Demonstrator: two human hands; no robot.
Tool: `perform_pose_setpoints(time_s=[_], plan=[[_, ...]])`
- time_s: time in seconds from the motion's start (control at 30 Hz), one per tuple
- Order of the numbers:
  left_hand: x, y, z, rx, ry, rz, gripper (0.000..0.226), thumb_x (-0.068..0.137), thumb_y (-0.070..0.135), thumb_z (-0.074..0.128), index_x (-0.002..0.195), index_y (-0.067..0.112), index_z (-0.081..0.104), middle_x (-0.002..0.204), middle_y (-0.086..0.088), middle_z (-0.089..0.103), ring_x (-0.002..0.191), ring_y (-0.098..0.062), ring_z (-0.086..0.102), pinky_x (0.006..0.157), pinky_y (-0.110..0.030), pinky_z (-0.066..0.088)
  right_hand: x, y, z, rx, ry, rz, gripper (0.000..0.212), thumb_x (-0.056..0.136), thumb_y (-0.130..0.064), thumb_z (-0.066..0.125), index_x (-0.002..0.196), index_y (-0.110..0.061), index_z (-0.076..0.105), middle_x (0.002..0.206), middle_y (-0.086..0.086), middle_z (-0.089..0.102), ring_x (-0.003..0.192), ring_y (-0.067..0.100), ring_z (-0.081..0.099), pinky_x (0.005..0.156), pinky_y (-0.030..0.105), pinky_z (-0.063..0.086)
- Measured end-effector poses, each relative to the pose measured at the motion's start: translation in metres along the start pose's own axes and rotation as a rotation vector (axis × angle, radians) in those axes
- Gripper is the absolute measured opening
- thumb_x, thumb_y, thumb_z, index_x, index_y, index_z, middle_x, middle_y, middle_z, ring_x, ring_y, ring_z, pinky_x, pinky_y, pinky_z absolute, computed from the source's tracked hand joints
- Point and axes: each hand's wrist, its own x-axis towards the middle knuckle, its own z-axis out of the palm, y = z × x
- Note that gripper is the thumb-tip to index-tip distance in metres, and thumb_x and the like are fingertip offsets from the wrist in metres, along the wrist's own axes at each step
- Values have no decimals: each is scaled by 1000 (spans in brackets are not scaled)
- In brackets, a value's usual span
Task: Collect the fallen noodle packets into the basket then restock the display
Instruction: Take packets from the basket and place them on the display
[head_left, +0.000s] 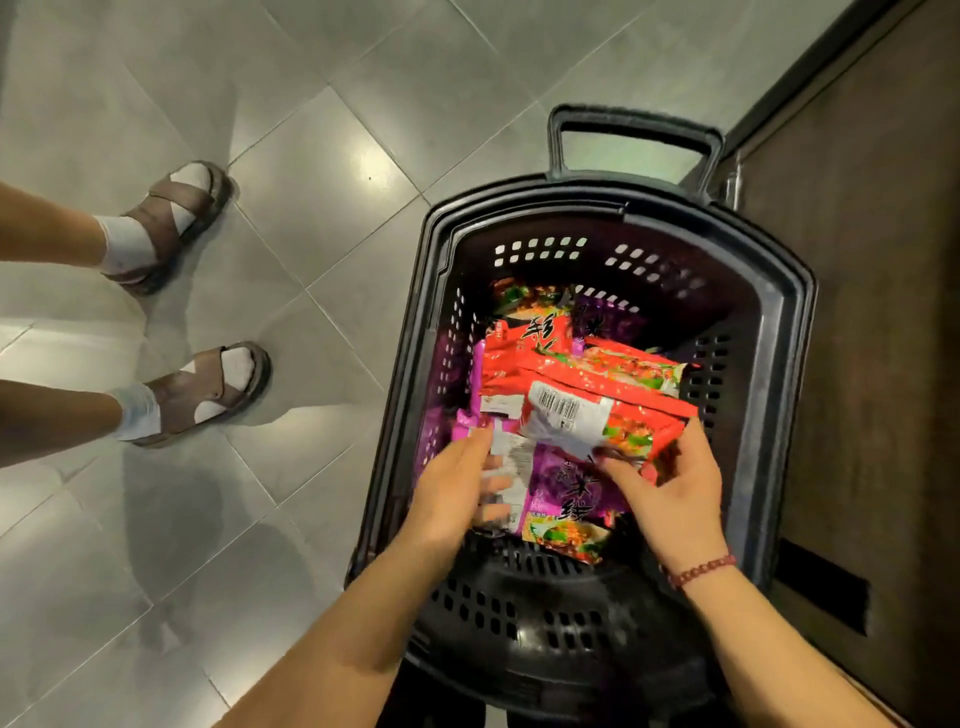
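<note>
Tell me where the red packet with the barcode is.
In the head view, the red barcode packet lies atop the pile inside the black basket, right of centre, its near edge pinched by the right hand.

Panel: at the edge of your view stands a brown wood-grain panel (878, 312).
Slot: a dark rectangular slot (826, 587) sits in the panel's face.
Trim: a dark strip (800, 78) runs along the panel where it meets the floor.
Floor: glossy grey tiles (311, 130) spread away from the panel and catch a glare.
Feet: well apart from the panel you see another person's brown cross-strap sandals (176, 213) over white socks (124, 244), toes pointing toward it.
</note>
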Motion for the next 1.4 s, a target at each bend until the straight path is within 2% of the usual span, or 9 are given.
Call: perform_pose_setpoints(time_s=[0.1, 0.27, 0.33, 0.43, 0.53, 0.67, 0.8, 1.13, 1.4], plan=[[7, 14, 8, -293, -258, -324, 79, 75, 76, 44, 121, 13, 60, 121, -21, 65, 104, -37, 67, 88, -52, 54, -11, 3, -14, -227, -128, -292, 61, 77, 1, 71, 122, -36, 53, 123, -35, 52, 115, -13, 49, 96, 9, 39], [16, 16, -2, -346, -230, -319, 59, 62, 45, 72, 108, 9, 67, 98, -16, 74, 84, -30, 73, 69, -47, 61, -21, 19, -17, -362, -336, -526, 47, 78, -9, 54, 124, -18, 47, 141, -17, 40, 135, 0, 36, 109, 17, 30], [19, 7, -7, -268, -213, -286, 52, 60, 29, 75, 108, 10, 65, 93, -14, 75, 79, -26, 73, 63, -42, 61, -22, 26, -17, -368, -422, -437, 53, 77, -6, 56, 126, -25, 45, 146, -22, 34, 138, -2, 31, 109, 14, 27], [23, -10, -12, -167, -253, -167, 53, 71, 16, 71, 121, 19, 56, 114, -13, 71, 96, -27, 70, 79, -41, 60, -20, 42, -15, -358, -505, -270, 82, 79, -1, 68, 140, -42, 32, 155, -26, 17, 143, -1, 20, 112, 12, 21], [26, -28, -17, -251, -206, -71, 65, 71, 5, 76, 128, 19, 49, 121, -15, 67, 102, -32, 68, 77, -40, 60, -12, 56, -12, -169, -195, 5, 87, 82, 9, 65, 145, -35, 25, 154, -6, 27, 141, 5, 29, 107, 15, 35], [26, -48, -12, -297, -161, -16, 70, 69, -5, 74, 129, 20, 48, 116, -13, 69, 110, -36, 64, 89, -48, 55, 20, 64, -11, -46, 108, 357, 73, 84, 4, 66, 145, -9, 28, 134, -3, 41, 107, -6, 46, 78, -6, 35], [30, -67, -9, -301, -147, 1, 76, 67, -7, 75, 131, 23, 48, 118, -13, 68, 110, -35, 65, 94, -53, 52, 55, 92, -1, 42, 154, 564, 70, 78, -18, 79, 137, -11, 41, 126, -1, 57, 115, 15, 56, 103, 38, 46], [25, -85, -19, -244, -86, 2, 62, 79, -11, 65, 122, 32, 51, 106, -4, 72, 99, -25, 70, 75, -36, 58, 97, 97, 6, 188, 202, 720, 49, 60, -22, 91, 102, -16, 68, 94, 5, 74, 82, 23, 72, 79, 48, 58], [-40, -56, -22, -252, -130, 64, 78, 58, -6, 75, 126, 24, 51, 112, -11, 70, 101, -31, 69, 76, -44, 60, 27, 13, -5, 540, 199, 665, 49, 73, -11, 81, 118, -14, 61, 100, 10, 73, 84, 26, 73, 67, 39, 58]])
